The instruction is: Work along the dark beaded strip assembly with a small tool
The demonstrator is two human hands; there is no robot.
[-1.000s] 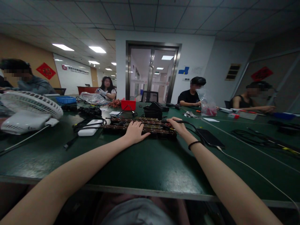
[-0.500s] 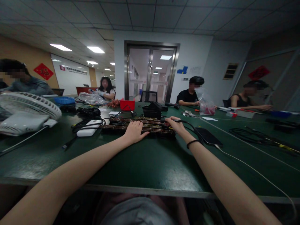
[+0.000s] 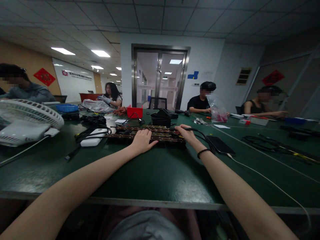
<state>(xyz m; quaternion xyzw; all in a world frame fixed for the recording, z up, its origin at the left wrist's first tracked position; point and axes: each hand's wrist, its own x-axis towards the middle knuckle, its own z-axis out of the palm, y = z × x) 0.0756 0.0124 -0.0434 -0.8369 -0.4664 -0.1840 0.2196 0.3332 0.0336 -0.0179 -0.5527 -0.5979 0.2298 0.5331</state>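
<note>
A row of thin, copper-coloured rods or wires [image 3: 163, 136] lies crosswise in front of me, over a dark base that I cannot make out well. My left hand [image 3: 142, 139] rests flat on them, its thumb stretched out to the right. At their right end, my right hand [image 3: 184, 134] is closed around a black cable [image 3: 193, 129], whose dark end pokes out to the left of the fingers. From this hand the cable loops away to the right, past a black phone [image 3: 220, 145]. The fingertips are partly hidden.
On the left stand a white fan [image 3: 30, 121] and a white power bank [image 3: 93, 138] among black cables. A red box [image 3: 135, 111] and a black case [image 3: 161, 118] are beyond the rods. Several people sit around the green table [image 3: 150, 180]. A white cord [image 3: 265, 178] crosses the right side.
The whole view has shifted very slightly to the left. Both hands keep their places on the rods and the cable.
</note>
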